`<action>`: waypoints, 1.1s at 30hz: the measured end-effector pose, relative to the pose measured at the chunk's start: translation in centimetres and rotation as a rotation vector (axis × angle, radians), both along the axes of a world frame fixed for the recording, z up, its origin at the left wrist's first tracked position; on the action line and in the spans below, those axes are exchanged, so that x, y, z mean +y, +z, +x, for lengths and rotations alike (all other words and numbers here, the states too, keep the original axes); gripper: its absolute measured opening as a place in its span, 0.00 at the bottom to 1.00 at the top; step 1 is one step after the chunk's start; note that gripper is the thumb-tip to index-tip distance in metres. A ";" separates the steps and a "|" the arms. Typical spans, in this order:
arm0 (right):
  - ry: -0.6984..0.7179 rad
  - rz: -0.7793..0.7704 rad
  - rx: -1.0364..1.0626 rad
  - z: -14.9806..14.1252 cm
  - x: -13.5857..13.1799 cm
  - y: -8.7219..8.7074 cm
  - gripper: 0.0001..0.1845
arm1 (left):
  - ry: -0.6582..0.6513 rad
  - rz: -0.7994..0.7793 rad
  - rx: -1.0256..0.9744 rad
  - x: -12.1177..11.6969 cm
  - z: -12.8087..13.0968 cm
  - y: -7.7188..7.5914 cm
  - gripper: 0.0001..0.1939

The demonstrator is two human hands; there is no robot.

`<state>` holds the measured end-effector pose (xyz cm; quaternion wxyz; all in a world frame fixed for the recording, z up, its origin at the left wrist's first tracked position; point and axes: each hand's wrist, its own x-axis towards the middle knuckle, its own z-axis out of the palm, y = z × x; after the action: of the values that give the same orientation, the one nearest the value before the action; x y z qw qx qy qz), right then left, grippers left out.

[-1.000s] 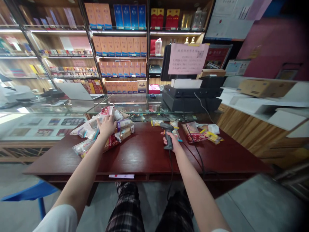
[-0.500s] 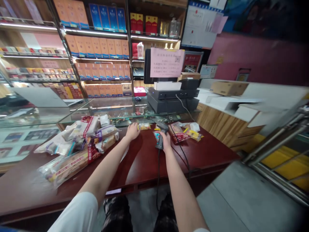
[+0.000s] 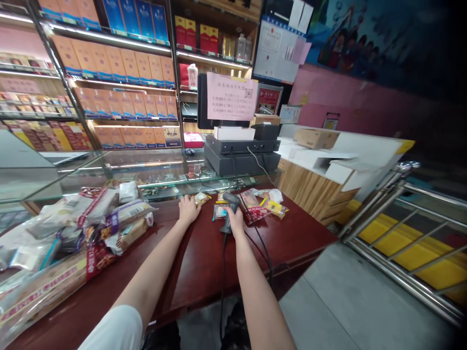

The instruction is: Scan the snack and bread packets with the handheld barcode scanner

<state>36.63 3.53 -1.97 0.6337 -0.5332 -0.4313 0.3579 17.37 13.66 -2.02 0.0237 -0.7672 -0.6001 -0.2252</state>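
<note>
- Right here, my right hand (image 3: 235, 222) is clamped round a black handheld barcode scanner (image 3: 229, 212), fingers shut on the grip, its head tipped up and forward over the table.
- The scanner's cable (image 3: 222, 272) drops from the butt and runs off past the table's near edge.
- My left hand (image 3: 188, 210) is open, palm down on the dark red table (image 3: 204, 257), holding nothing, just beside a small snack packet (image 3: 202, 198).
- So the hands are apart, with only a narrow stretch of table between them.
- Just left of the scanner lies a small foil-and-plastic packet (image 3: 220, 212).
- To its right, a red printed packet (image 3: 250, 206) sits near a yellow packet (image 3: 274, 209) and a white bag (image 3: 276, 196).
- Over on my left, well apart from both hands, there's a heap of bagged bread and snacks (image 3: 76, 243), spilling toward the table's edge.
- Behind the table runs a glass display counter (image 3: 156, 170), and on it a black till unit (image 3: 241, 160), with a pink printed notice (image 3: 231, 96) fixed up above it.
- Further back, shelves (image 3: 120, 85) are packed with orange and blue boxes.
- Off to the right, a cardboard box (image 3: 315, 138) sits on a white counter (image 3: 328, 160), and a steel railing (image 3: 401, 233) runs beyond the table.
</note>
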 end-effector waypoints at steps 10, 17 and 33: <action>-0.060 -0.060 0.050 -1.5 0.1 -0.3 0.13 | 0.008 -0.123 -0.021 -0.8 -2.3 0.3 0.32; 0.033 0.076 0.150 -2.8 -1.7 1.7 0.14 | -0.043 0.033 -0.148 -3.7 -7.8 1.8 0.27; 0.649 -0.036 0.308 -6.3 -4.6 2.8 0.17 | -0.240 0.336 -0.401 -7.3 -10.8 -0.5 0.38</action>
<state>30.37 -1.09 0.83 0.5351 -0.3196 -0.4712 0.6241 6.57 6.33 -2.48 0.0047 -0.7583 -0.4520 -0.4698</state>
